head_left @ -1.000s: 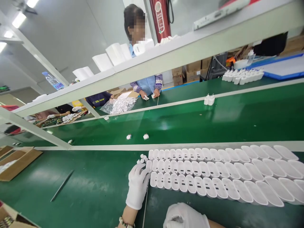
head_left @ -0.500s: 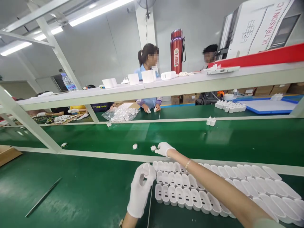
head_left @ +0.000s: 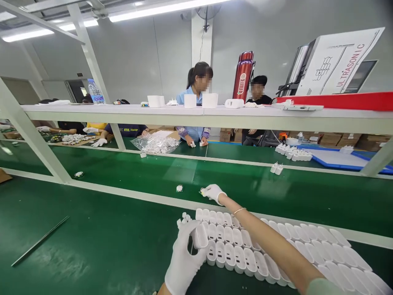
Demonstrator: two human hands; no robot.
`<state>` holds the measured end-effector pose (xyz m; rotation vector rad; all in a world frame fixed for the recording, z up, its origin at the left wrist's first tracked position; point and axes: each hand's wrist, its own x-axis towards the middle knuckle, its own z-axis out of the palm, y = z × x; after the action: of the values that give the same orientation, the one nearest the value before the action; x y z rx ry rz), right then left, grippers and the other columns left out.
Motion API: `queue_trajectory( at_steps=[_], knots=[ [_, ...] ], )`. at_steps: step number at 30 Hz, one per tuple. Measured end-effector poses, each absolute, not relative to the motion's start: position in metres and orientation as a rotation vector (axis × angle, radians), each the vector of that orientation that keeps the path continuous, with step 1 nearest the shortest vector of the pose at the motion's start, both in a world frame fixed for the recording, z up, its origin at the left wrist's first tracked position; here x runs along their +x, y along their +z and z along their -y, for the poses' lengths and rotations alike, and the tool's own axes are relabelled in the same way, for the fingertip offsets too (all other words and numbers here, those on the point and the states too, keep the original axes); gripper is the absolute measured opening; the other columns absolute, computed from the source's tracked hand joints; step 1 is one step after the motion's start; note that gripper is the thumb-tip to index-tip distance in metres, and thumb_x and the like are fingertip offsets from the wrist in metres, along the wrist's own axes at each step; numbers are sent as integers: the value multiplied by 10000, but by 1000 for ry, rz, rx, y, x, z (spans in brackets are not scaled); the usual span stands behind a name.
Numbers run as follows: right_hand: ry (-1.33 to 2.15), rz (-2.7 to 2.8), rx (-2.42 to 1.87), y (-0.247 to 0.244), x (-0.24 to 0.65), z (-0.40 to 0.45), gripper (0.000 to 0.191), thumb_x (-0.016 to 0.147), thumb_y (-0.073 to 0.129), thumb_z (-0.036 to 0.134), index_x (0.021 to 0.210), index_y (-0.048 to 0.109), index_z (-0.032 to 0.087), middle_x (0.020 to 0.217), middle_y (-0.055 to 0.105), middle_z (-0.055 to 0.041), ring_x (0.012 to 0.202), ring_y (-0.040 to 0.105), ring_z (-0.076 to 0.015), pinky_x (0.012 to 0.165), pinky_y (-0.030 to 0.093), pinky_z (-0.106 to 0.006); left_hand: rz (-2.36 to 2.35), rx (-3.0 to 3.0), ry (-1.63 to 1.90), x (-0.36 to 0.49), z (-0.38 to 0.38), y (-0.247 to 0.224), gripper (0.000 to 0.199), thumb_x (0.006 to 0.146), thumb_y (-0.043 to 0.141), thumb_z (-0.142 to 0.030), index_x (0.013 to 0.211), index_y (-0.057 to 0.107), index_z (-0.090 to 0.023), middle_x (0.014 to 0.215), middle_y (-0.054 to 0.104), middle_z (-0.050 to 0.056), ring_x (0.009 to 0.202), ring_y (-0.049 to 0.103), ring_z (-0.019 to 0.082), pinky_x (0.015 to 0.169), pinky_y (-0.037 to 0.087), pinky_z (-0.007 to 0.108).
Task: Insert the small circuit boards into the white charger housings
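Observation:
My left hand (head_left: 186, 256), in a white glove, has its thumb and fingers around a white plastic charger housing (head_left: 200, 236) at the left end of the housing rows. Several rows of similar open-topped white housings (head_left: 230, 257) stand on the green bench under my right forearm. Over the green conveyor belt, my gloved right hand (head_left: 215, 193) pinches a small circuit board (head_left: 201, 191) by its edge; the fingers partly cover it. A second small board with a white top (head_left: 179, 188) lies on the belt to the left. Small white pieces (head_left: 184, 218) are beyond my left hand.
A thin metal rod (head_left: 39, 241) lies on the bench at left. A shelf (head_left: 172, 118) spans above the belt, carrying a red flask (head_left: 243, 78) and white housings. White plugs (head_left: 276, 168) stand on the belt. Across it, a person (head_left: 196, 94) holds small white parts near a plastic bag (head_left: 156, 143).
My left hand has turned and shifted slightly, bringing the housing and small white pieces into sight. The fingers of my right hand have closed on the board. The camera view has levelled out.

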<state>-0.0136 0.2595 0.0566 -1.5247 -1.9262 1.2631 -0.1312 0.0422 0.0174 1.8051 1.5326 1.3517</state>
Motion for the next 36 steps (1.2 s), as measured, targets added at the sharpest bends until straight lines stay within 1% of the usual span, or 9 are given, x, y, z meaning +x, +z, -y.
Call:
queue_trajectory(
  at_steps=[2, 5, 8, 10, 15, 18, 24, 30, 36],
  knots=[
    [1365, 1880, -1334, 64, 7, -245, 270, 870, 622, 332, 997, 656, 97, 916, 677, -69, 827, 640, -146, 758, 532, -302, -1515, 1819, 1347, -130, -40, 16, 428, 846, 606, -280, 1248, 461, -271, 1284, 542, 85, 1204, 522, 258, 998, 480, 444],
    [1462, 1817, -1118, 78, 46, -206, 370, 806, 673, 314, 1108, 663, 101, 1071, 673, -119, 992, 623, -188, 857, 505, -310, -1525, 1931, 1336, -129, -36, 16, 464, 830, 627, -248, 1262, 463, -283, 1281, 534, 93, 1218, 506, 277, 1004, 471, 483],
    [1560, 1775, -893, 88, 80, -152, 529, 764, 718, 295, 1268, 597, 185, 1239, 615, -91, 1142, 568, -222, 948, 477, -351, -1489, 2064, 1366, -126, -32, 18, 490, 822, 640, -210, 1273, 466, -290, 1235, 550, 90, 1178, 527, 270, 967, 500, 462],
    [1525, 1817, -780, 92, 95, -115, 522, 785, 709, 297, 1288, 585, 234, 1255, 602, -75, 1164, 558, -234, 980, 464, -384, -1439, 2105, 1379, -122, -30, 17, 507, 821, 643, -186, 1285, 463, -286, 1215, 559, 83, 1152, 536, 255, 956, 506, 436],
    [1131, 2040, -842, 86, 109, -62, 430, 764, 723, 224, 1177, 611, 260, 1172, 607, -49, 1076, 580, -195, 953, 473, -356, -1359, 2126, 1353, -115, -23, 17, 594, 793, 692, -173, 1317, 434, -276, 1204, 581, 65, 1148, 530, 235, 987, 480, 388],
    [1117, 2056, -824, 80, 111, -57, 378, 772, 697, 183, 1125, 584, 251, 1140, 608, -36, 1027, 590, -163, 906, 495, -323, -1316, 2150, 1307, -112, -20, 19, 611, 800, 689, -163, 1335, 411, -264, 1218, 590, 63, 1161, 522, 224, 998, 470, 365],
    [1021, 2105, -759, 81, 110, -54, 314, 807, 632, 116, 1092, 586, 239, 1128, 595, -39, 946, 588, -122, 829, 512, -270, -1290, 2269, 1284, -112, -19, 17, 657, 786, 685, -104, 1365, 401, -228, 1231, 602, 74, 1186, 500, 240, 1022, 446, 396],
    [985, 2253, -783, 101, 104, -48, 237, 781, 548, -11, 859, 557, 213, 909, 557, 19, 843, 512, -88, 803, 458, -220, -1261, 2264, 1248, -113, -18, 14, 673, 797, 678, -96, 1387, 379, -221, 1263, 584, 87, 1206, 485, 249, 1020, 453, 412],
    [1033, 2254, -820, 112, 102, -47, 265, 767, 545, -41, 827, 521, 215, 858, 510, 46, 798, 467, -68, 730, 417, -176, -1234, 2253, 1256, -113, -20, 16, 681, 796, 684, -98, 1388, 373, -224, 1255, 580, 91, 1187, 498, 243, 1010, 462, 402]
  ],
)
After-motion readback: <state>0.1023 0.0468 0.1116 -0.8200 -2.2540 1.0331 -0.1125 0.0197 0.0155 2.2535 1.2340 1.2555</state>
